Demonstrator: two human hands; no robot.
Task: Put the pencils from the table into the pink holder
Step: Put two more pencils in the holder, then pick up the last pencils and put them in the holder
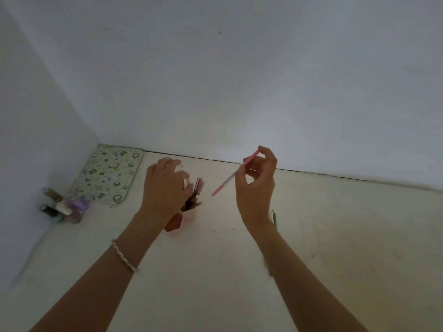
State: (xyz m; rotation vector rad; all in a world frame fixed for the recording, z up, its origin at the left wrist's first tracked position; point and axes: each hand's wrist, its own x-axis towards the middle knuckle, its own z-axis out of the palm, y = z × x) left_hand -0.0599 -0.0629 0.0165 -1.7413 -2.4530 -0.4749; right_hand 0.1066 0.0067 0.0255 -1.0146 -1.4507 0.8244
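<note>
Mid-transfer: your right hand [257,180] pinches a pink pencil [233,174]; left hand [165,185], fingers curled, grip unclear, tops the pink holder [189,215]. Next: tip down, drop in.

Holder [185,218] on bench [215,271], pencils [195,196] in it. Mat [107,174] behind-left of holder; bottles [63,206] left; 1 pencil [274,218] right.

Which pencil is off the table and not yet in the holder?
The pink pencil, pinched in the right hand. The others stand in the pink holder or lie on the table.
</note>
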